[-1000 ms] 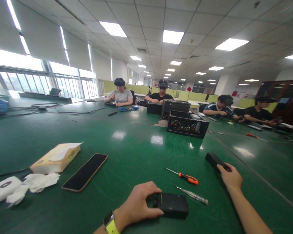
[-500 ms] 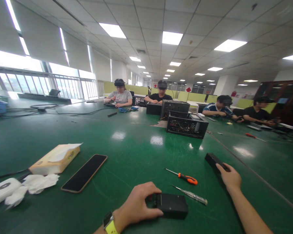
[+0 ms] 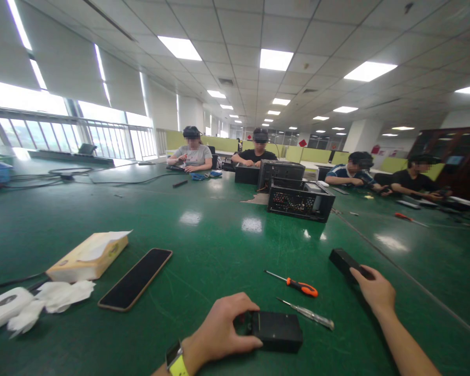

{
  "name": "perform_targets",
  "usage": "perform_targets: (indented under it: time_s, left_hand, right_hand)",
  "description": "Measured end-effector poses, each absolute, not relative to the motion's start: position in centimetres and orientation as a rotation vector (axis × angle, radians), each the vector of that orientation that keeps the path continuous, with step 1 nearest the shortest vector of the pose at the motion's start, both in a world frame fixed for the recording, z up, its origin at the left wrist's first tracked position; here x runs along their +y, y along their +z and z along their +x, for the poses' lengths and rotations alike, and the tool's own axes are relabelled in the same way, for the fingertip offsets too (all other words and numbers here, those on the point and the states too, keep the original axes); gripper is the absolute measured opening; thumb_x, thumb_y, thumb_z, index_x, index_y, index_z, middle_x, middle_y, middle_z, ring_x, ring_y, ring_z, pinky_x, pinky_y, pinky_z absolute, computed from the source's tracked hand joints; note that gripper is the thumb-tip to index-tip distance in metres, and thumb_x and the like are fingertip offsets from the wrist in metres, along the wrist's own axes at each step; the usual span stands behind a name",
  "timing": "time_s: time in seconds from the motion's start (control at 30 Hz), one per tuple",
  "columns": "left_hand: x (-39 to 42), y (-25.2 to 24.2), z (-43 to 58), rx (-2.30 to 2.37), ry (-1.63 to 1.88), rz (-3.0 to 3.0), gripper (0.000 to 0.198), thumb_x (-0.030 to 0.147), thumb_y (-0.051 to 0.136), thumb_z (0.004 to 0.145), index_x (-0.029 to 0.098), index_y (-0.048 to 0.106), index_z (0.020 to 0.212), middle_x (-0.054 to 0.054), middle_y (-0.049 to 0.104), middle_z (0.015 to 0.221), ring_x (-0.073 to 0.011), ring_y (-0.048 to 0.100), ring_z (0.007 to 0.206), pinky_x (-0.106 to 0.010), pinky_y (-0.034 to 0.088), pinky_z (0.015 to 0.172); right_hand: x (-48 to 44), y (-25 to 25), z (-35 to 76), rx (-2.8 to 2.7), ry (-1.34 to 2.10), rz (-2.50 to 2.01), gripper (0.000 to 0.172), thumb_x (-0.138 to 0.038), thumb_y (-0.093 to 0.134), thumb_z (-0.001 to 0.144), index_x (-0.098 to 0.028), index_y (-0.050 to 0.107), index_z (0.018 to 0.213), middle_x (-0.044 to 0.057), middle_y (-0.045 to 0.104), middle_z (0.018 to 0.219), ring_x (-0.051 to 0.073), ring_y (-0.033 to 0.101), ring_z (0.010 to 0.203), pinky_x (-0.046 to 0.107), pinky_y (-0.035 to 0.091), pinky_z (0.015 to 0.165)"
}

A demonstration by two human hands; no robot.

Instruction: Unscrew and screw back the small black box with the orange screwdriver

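My left hand [image 3: 223, 322], with a yellow-strapped watch at the wrist, grips the left end of a black box-shaped device [image 3: 280, 331] on the green table. Its thumb and fingers curl round that end. Farther right, my right hand [image 3: 375, 292] is closed on the near end of a long black block [image 3: 343, 263], which also lies on the table. Between the two hands are a screwdriver with an orange and black handle [image 3: 306, 288] and a slim screwdriver with a clear handle [image 3: 313, 316]. What kind of devices the black pieces are, I cannot tell.
On the left lie a phone [image 3: 137, 278], a tissue pack [image 3: 88, 256], crumpled tissues [image 3: 62, 295] and a white device [image 3: 8, 309]. Black computer cases [image 3: 301, 201] stand mid-table. Several people sit at the far side. A red screwdriver [image 3: 403, 215] lies far right.
My right hand has shifted slightly to the right along the long black block. My left hand and the boxy device look almost unmoved.
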State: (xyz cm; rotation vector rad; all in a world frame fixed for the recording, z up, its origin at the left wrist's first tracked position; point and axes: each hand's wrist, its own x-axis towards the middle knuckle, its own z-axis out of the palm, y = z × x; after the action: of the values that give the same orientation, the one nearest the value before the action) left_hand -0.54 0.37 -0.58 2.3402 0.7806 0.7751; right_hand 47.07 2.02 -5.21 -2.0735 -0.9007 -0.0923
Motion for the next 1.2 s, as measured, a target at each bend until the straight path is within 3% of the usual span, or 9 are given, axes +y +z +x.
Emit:
perform_targets:
  time_s: [0.17,0.27,0.33,0.47,0.57,0.77,0.93,1.07,1.2]
  left_hand:
    - [0.3,-0.3,-0.6,0.748,0.771,2.312,0.044,0.037,0.084,0.069,0.020,0.069,0.107,-0.004,0.068,0.097,-0.0211,0.062,0.084,-0.027,0.046,0.075]
    - [0.1,-0.1,-0.5,0.726,0.780,2.303,0.041,0.034,0.081,0.071,0.020,0.068,0.107,-0.004,0.067,0.098,-0.0215,0.061,0.087,-0.028,0.046,0.078]
    - [0.0,0.1,-0.4,0.722,0.785,2.307,0.038,0.032,0.078,0.071,0.019,0.068,0.105,-0.004,0.066,0.097,-0.0211,0.060,0.085,-0.028,0.046,0.077]
    - [0.1,0.2,-0.3,0.752,0.769,2.333,0.035,0.026,0.075,0.068,0.018,0.067,0.100,-0.003,0.064,0.090,-0.0195,0.058,0.079,-0.027,0.045,0.072]
    - [0.2,0.2,-0.5,0.792,0.763,2.348,0.035,0.025,0.073,0.067,0.019,0.066,0.100,-0.002,0.063,0.090,-0.0186,0.057,0.076,-0.026,0.045,0.069]
    - [0.2,0.3,-0.6,0.824,0.763,2.388,0.033,0.029,0.073,0.069,0.020,0.067,0.100,-0.003,0.067,0.090,-0.0199,0.060,0.078,-0.026,0.047,0.072]
    - [0.3,0.2,-0.8,0.788,0.808,2.397,0.035,0.031,0.076,0.070,0.019,0.070,0.102,-0.005,0.071,0.094,-0.0223,0.064,0.083,-0.029,0.049,0.076]
    - [0.5,0.3,-0.8,0.765,0.813,2.420,0.037,0.031,0.078,0.070,0.018,0.073,0.105,-0.006,0.072,0.096,-0.0237,0.066,0.086,-0.031,0.050,0.080]
    - [0.5,0.5,-0.6,0.757,0.789,2.440,0.042,0.035,0.080,0.070,0.017,0.072,0.107,-0.007,0.072,0.098,-0.0244,0.066,0.087,-0.031,0.051,0.081]
  right_hand:
    - [0.9,-4.5,46.3,-0.956,-0.151,-2.038,0.064,-0.063,0.061,0.066,-0.010,0.073,0.100,0.015,0.072,0.080,0.034,0.065,0.071,0.045,0.050,0.064]
    - [0.6,-3.3,44.4,-0.997,-0.278,-1.957,0.074,-0.064,0.053,0.072,-0.004,0.065,0.113,0.026,0.066,0.107,0.042,0.060,0.095,0.054,0.047,0.081]
    - [0.5,-2.4,42.3,-1.079,-0.332,-1.873,0.071,-0.063,0.047,0.078,-0.005,0.063,0.115,0.027,0.061,0.117,0.041,0.055,0.107,0.055,0.044,0.090]
    - [0.3,-1.1,36.0,-1.471,-0.189,-1.691,0.044,-0.056,0.047,0.087,-0.019,0.070,0.093,0.012,0.070,0.098,0.027,0.063,0.094,0.038,0.050,0.084]
    - [-0.1,-1.1,31.7,-1.730,-0.051,-1.609,0.033,-0.051,0.056,0.087,-0.023,0.072,0.094,0.006,0.072,0.096,0.024,0.064,0.092,0.033,0.050,0.084]
    - [-0.5,-2.0,29.9,-1.847,0.065,-1.678,0.040,-0.041,0.068,0.079,-0.020,0.069,0.113,0.011,0.070,0.108,0.031,0.061,0.098,0.042,0.048,0.086]
    - [-0.3,-2.0,30.8,-1.892,0.186,-1.697,0.019,-0.036,0.062,0.083,-0.022,0.073,0.089,0.007,0.072,0.089,0.026,0.064,0.084,0.036,0.050,0.077]
    - [-0.2,-1.4,31.2,-1.862,0.228,-1.698,0.031,-0.043,0.048,0.092,-0.021,0.071,0.091,0.007,0.072,0.093,0.023,0.064,0.084,0.033,0.049,0.075]
    - [-0.2,-1.2,31.5,-1.902,0.292,-1.732,0.029,-0.048,0.062,0.083,-0.022,0.072,0.091,0.006,0.071,0.087,0.025,0.064,0.081,0.033,0.048,0.072]
